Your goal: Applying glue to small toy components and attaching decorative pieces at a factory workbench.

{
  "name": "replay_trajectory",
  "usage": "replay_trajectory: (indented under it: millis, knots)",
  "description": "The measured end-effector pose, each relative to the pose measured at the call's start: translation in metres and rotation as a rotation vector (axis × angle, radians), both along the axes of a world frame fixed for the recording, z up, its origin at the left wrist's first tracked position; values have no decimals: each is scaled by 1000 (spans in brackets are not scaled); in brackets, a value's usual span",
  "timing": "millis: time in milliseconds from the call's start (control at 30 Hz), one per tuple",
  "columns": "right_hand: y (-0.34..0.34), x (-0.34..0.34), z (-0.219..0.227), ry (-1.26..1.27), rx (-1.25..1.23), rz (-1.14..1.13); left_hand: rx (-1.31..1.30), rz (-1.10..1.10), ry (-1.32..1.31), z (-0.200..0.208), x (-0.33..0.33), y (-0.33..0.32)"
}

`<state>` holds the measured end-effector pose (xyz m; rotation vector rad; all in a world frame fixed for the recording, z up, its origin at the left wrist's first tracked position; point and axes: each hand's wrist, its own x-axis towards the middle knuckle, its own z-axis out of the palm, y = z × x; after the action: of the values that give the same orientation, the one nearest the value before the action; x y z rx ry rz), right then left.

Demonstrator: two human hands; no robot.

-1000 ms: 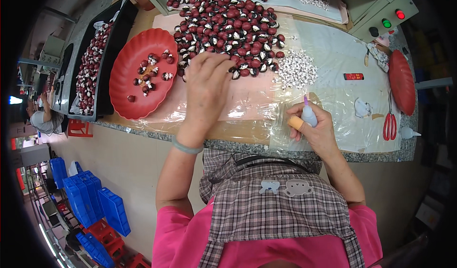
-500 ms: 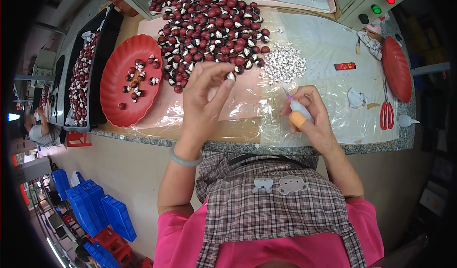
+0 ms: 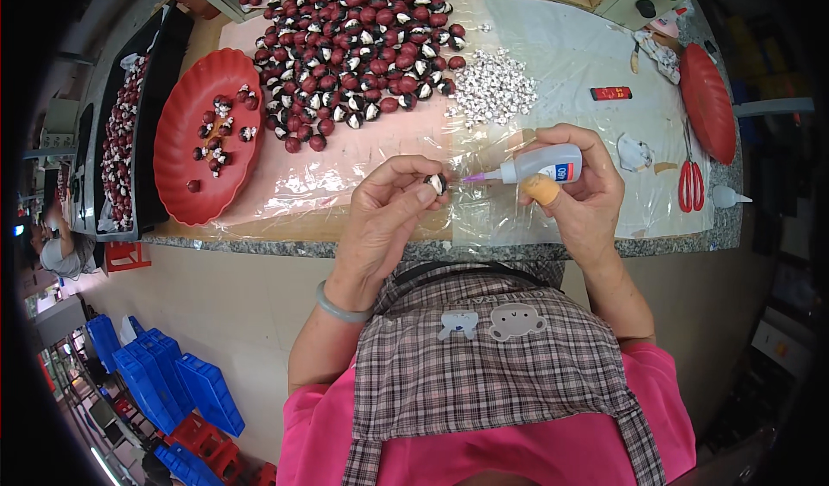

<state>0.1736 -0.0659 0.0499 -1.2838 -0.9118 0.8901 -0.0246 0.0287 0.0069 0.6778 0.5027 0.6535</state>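
Got the little black-and-white ball (image 3: 436,184) pinched thumb-and-finger in my left grip (image 3: 384,209) above the desk (image 3: 294,250), so it sits facing the purple nozzle (image 3: 477,177). Right grip (image 3: 585,201) is wrapped round the clear bottle (image 3: 537,163), tipped sideways so it points there; can't really tell if they touch.

Pink top (image 3: 315,425), checked apron (image 3: 492,387) with animal patches (image 3: 518,320), pale bangle (image 3: 342,313), orange thumb cover (image 3: 541,190) on right hand (image 3: 592,196).

Table (image 3: 259,249): red dish (image 3: 186,123), maroon balls (image 3: 350,54), white pieces (image 3: 494,88), scissors (image 3: 691,166).
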Motion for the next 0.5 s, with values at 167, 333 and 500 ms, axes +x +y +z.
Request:
replay_trajectory:
  millis: [167,333,500]
  knots:
    - [-4,0,2,-287,91,30,-11,-9,17,-1,2,-2]
    - [-5,2,-2,-446,131,47,-31,-23,44,0,2,-3]
    - [-5,-5,2,-411,96,-14,-35,-25,62,-4,2,-3]
